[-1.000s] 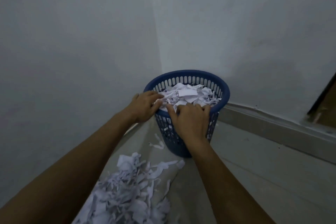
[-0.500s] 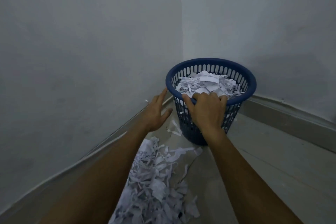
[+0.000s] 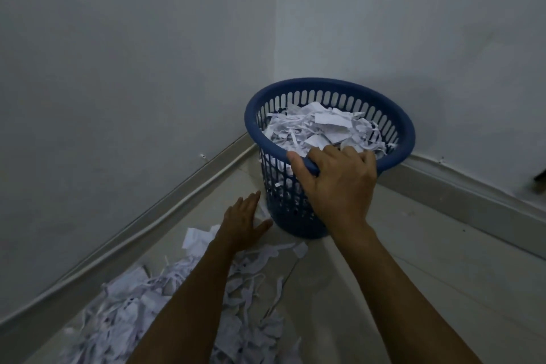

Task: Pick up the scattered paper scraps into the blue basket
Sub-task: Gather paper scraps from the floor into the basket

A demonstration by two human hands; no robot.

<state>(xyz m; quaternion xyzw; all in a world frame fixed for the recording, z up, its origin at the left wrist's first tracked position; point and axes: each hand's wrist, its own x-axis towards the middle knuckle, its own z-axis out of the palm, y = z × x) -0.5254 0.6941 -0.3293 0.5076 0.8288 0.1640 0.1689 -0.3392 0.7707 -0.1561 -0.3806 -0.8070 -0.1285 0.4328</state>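
Scraps (image 3: 183, 301) lie in a loose heap on the floor (image 3: 413, 275) just in front of the basket (image 3: 396, 124), w/ more scraps piled inside it nearly to the rim. Basket stands in the corner where the two walls meet.

Your right arm reaches straight fwd to the basket's near rim; right hand (image 3: 336, 183) is palm-down over that rim. Your left arm angles in lower, over the heap; left hand (image 3: 242, 221) is down by the basket's base, palm toward the floor.

Hard to see: your left forearm covers part of the heap, and the heap runs off the bottom edge. Right hand hides the near rim and some of the basket's front wall. Can't tell if the left palm touches the floor or a scrap.

Fingers: right thumb hooks under the rim, the other fingers curl over the top into the basket, so it grips the rim. Left fingers are straight, close together, thumb spread out, holding nothing.
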